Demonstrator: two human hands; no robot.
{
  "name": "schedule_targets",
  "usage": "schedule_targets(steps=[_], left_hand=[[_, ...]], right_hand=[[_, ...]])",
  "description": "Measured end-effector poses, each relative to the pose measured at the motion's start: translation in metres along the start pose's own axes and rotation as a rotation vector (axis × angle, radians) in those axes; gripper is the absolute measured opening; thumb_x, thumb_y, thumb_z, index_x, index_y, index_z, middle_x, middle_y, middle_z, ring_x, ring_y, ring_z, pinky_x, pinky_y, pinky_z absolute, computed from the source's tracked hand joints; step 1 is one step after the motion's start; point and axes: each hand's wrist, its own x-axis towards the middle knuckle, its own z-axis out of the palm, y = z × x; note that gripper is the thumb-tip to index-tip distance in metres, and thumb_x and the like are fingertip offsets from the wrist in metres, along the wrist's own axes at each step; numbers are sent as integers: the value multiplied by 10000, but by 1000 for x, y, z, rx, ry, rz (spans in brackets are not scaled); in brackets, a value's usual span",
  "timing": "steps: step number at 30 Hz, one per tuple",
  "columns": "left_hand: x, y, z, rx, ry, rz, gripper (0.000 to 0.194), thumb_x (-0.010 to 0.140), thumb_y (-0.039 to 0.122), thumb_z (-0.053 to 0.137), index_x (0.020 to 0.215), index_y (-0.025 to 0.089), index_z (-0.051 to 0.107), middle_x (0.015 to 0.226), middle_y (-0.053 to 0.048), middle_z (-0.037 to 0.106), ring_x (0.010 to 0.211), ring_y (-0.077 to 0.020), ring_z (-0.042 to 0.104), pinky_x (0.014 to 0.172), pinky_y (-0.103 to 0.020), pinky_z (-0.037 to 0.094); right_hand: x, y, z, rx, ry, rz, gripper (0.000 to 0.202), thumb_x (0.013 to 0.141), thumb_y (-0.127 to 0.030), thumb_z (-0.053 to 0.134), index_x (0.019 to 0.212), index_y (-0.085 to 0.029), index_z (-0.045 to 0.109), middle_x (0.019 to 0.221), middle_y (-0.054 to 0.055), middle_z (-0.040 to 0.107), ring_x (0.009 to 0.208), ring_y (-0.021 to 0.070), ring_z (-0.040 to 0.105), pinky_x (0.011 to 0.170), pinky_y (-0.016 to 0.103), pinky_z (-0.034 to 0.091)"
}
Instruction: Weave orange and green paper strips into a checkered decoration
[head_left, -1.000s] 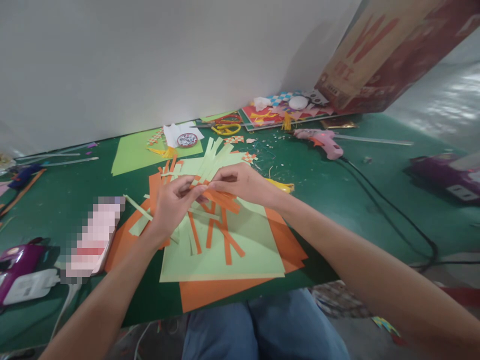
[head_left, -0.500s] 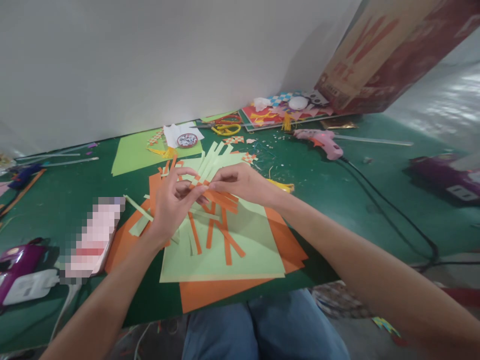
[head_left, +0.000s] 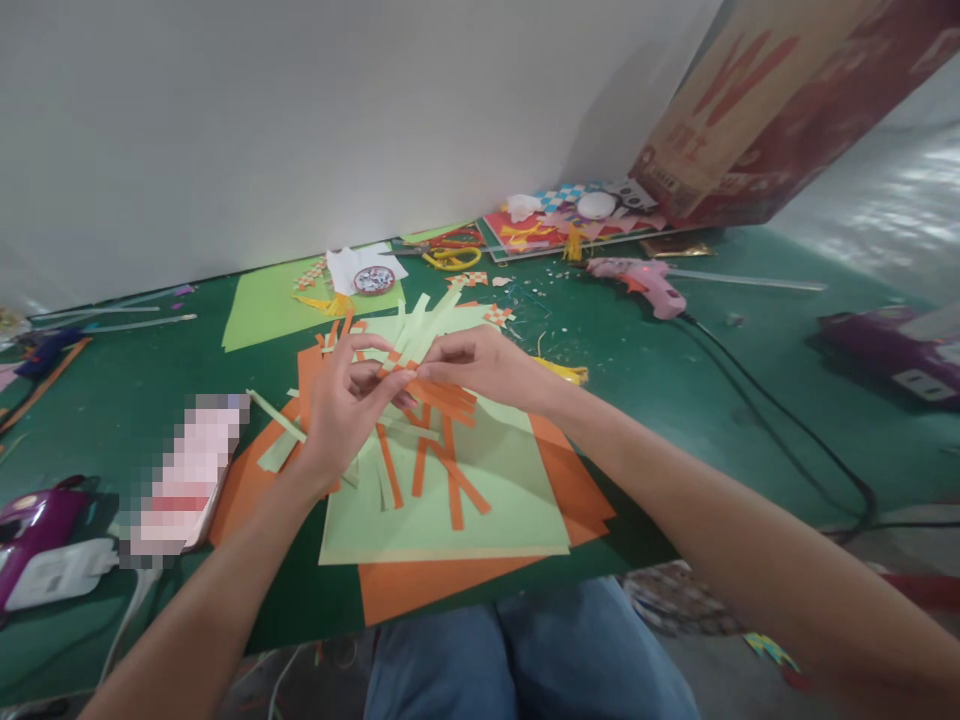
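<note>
Woven paper strips, pale green pointing up and away and orange fanning to the lower right, are held between both hands. My left hand pinches the left side of the weave between thumb and fingers. My right hand grips its right side, thumb and forefinger pressed together near the left thumb. Beneath them lie pale green sheets on top of orange sheets. Loose orange strips and pale green strips rest on the sheets below the hands.
A phone lies at the left. Yellow-handled scissors and a round patterned dish sit at the back. On the right, a pink glue gun trails a black cable. A paper bag stands at the back right.
The pale green strip ends have shifted and spread differently, some leaning together to the right. Both hands remain in nearly the same place, still holding the weave.
</note>
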Motion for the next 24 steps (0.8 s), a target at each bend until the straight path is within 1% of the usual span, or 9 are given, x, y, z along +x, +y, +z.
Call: schedule_targets(steps=[7,10,15,18,24], left_hand=[[0,2,0,-3,-3,-5,241,762,236,662,917,227,478,540,79,623,520,-138,673,534,-216,541],[-1,0,0,9,-5,6,245,761,234,664,920,225,478,546,78,623,522,-139,674,533,-215,538],[0,-2,-1,40,-17,27,236,806,288,619,977,218,472,565,69,629,547,-155,683,554,-241,539],[1,-2,-1,48,2,43,223,845,323,567,1005,209,463,586,56,642,556,-155,682,578,-259,544],[0,-4,-1,114,33,76,236,833,318,590,1005,205,475,622,38,664,574,-151,683,573,-245,531]], right_hand=[[0,1,1,12,4,-3,287,744,-423,617,682,-144,643,629,-11,555,603,86,446,582,237,353],[0,0,2,10,16,8,284,723,-423,634,667,-145,652,621,-13,566,596,84,447,572,233,353],[1,-1,3,15,36,31,241,704,-386,649,655,-151,659,631,-7,602,599,87,474,574,229,370],[0,0,3,22,60,15,222,710,-373,645,666,-157,668,651,-1,629,616,93,501,589,230,388],[1,-1,3,28,58,50,200,695,-358,652,647,-164,665,654,-2,641,613,94,513,590,235,392]])
